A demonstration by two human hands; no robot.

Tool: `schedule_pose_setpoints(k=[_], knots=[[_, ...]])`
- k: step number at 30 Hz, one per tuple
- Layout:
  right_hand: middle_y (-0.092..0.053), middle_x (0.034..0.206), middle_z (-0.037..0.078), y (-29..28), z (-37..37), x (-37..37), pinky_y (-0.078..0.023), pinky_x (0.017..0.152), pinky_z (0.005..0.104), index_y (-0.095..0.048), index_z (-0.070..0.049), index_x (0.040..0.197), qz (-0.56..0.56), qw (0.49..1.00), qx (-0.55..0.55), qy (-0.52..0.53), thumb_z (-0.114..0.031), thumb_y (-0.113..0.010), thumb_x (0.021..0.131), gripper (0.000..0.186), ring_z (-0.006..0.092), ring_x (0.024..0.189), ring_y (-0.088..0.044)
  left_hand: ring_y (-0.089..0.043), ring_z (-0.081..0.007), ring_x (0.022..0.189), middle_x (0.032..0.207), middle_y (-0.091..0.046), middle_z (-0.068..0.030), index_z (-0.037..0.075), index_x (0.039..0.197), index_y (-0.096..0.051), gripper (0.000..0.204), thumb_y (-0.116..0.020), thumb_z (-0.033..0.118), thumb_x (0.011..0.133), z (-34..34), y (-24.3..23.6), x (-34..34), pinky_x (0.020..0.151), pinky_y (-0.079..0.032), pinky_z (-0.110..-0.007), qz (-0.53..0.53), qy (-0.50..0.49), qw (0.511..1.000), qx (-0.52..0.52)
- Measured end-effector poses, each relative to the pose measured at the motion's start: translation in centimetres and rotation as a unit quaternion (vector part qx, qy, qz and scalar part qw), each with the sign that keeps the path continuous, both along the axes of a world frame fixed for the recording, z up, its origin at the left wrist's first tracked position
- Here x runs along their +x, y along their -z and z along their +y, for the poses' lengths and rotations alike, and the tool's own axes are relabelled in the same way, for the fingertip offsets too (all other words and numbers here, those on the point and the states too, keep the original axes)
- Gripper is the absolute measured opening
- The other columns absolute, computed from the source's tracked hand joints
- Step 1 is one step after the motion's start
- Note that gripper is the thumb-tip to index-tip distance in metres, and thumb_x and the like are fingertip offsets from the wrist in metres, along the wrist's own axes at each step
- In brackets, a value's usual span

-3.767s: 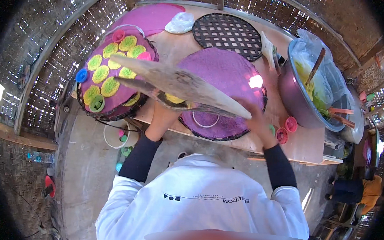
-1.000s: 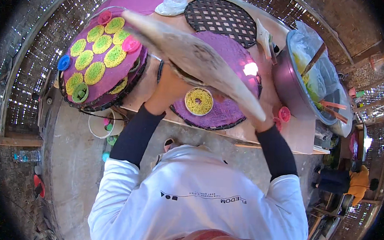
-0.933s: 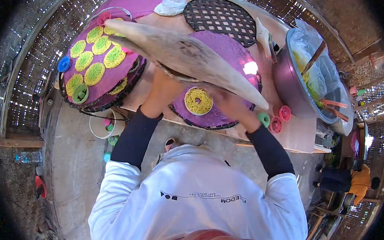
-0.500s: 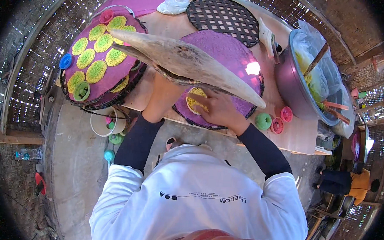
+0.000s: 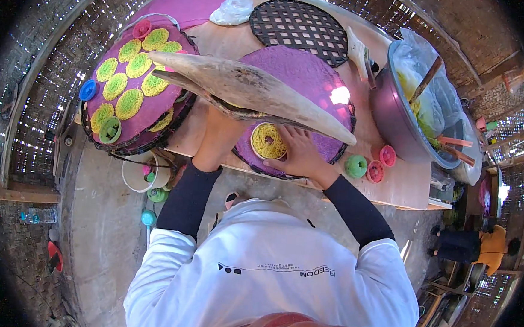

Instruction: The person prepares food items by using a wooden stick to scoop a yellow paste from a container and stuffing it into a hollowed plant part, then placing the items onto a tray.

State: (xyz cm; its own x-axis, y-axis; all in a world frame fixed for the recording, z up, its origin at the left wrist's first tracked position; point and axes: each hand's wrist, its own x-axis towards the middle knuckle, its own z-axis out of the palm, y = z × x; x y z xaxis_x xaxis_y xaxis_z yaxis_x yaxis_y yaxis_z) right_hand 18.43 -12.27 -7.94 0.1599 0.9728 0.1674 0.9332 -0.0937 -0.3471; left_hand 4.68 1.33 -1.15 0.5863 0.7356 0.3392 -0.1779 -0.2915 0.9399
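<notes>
Right hand [image 5: 301, 153]: fingers half-spread, curved along the white ring's [image 5: 251, 143] right side, no firm grip showing! Left hand [image 5: 219, 131]: fingers hidden behind rough, tapered wood [image 5: 260, 94], hold untellable. Inside the ring, on matte purple cloth [image 5: 292, 63], lay yellow strands [image 5: 259, 146], probably light, soft, easily torn; the seemingly stiff rim looked safest to grasp.

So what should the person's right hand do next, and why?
Perhaps lift the white ring straight up: the right hand is at its rim, yellow strands fill most of it, and the yellow-green discs on the left lie without visible rings.
</notes>
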Motion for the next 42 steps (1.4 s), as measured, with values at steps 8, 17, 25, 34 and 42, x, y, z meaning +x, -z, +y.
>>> schedule_pose_setpoints(k=[8, 17, 25, 34, 42], knots=[[-0.05, 0.114, 0.019, -0.4, 0.0, 0.1, -0.027, 0.095, 0.0482, -0.042, -0.002, 0.119, 0.028, 0.999, 0.045, 0.007, -0.05, -0.068, 0.058, 0.082, 0.0356, 0.109, -0.044, -0.056, -0.0148, 0.086, 0.095, -0.059, -0.0065, 0.0, 0.1, -0.052, 0.041, -0.069, -0.003, 0.063, -0.5, -0.2, 0.1, 0.076, -0.045, -0.028, -0.046, 0.032, 0.984, -0.168], [-0.052, 0.111, 0.017, -2.2, -0.9, 0.2, -0.028, 0.093, 0.0462, -0.044, -0.003, 0.118, 0.078, 0.994, 0.081, 0.018, -0.045, -0.07, 0.058, 0.078, 0.0339, 0.107, -0.045, -0.05, -0.0086, 0.061, 0.077, -0.056, -0.0016, 0.004, 0.09, -0.054, 0.019, -0.06, 0.004, 0.072, -0.4, 0.3, 0.4, 0.054, -0.04, -0.022, -0.039, 0.031, 0.992, -0.116], [-0.046, 0.119, 0.019, -1.8, -4.6, 2.2, -0.02, 0.101, 0.0487, -0.041, -0.004, 0.123, 0.006, 0.98, 0.072, 0.183, -0.044, -0.066, 0.065, 0.075, 0.0348, 0.114, -0.041, -0.049, -0.0099, 0.062, 0.076, -0.057, -0.0035, 0.004, 0.089, -0.056, 0.018, -0.062, 0.006, 0.072, -0.2, 1.1, 1.6, 0.054, -0.039, -0.024, -0.025, 0.001, 0.998, -0.061], [-0.053, 0.101, 0.01, -11.5, -6.2, 3.3, -0.041, 0.069, 0.0321, -0.044, -0.002, 0.12, 0.091, 0.959, 0.228, 0.143, -0.025, -0.041, 0.09, 0.038, 0.0178, 0.082, -0.052, -0.047, -0.029, 0.106, 0.112, -0.053, -0.0148, 0.006, 0.114, -0.049, 0.048, -0.06, 0.03, 0.074, -0.9, 5.2, 3.3, 0.09, -0.032, -0.046, 0.098, -0.065, 0.93, 0.347], [-0.052, 0.061, 0.0, -16.7, -0.5, 6.8, -0.04, 0.048, 0.0241, -0.055, 0.0, 0.1, 0.38, 0.774, 0.49, 0.125, -0.023, -0.046, 0.089, 0.027, 0.0087, 0.053, -0.05, -0.051, -0.0243, 0.095, 0.106, -0.055, -0.0106, 0.009, 0.111, -0.05, 0.057, -0.063, 0.037, 0.063, -1.8, -3.4, 4.7, 0.084, -0.035, -0.041, 0.12, 0.192, 0.792, 0.566]])
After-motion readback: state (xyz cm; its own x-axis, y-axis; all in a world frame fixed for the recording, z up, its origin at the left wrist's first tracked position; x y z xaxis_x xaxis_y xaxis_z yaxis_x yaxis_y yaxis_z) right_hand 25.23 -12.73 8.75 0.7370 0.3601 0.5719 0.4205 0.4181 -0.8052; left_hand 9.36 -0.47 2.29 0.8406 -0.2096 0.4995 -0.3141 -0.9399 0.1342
